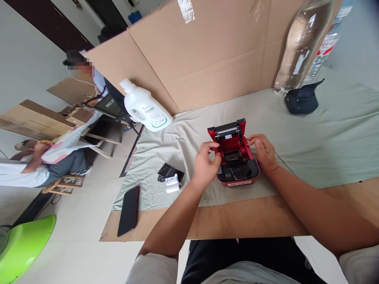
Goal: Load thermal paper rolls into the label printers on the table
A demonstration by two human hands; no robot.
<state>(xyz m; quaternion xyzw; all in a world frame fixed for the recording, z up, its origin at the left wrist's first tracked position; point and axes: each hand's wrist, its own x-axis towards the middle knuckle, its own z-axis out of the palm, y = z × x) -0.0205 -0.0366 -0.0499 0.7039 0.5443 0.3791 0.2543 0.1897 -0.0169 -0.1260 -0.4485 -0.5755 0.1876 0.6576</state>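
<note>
A makeshift workroom, by the look of it: beyond the hands a cardboard screen point(207, 51) stands along the back of a board table point(237, 221) draped in pale green cloth point(325, 130). Off to the left, people point(44, 165) sit at rough wooden benches point(38, 118) on a plain floor.

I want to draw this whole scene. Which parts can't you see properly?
Head view only:
- Small red box-shaped printer with open lid: its left side is hidden by the left hand, its right edge by the right hand.
- Tall clear plastic bottle: top cut off by the frame edge.
- White plastic jug: label print too small to read.
- Bright green plastic tub: cut off at the corner.
</note>
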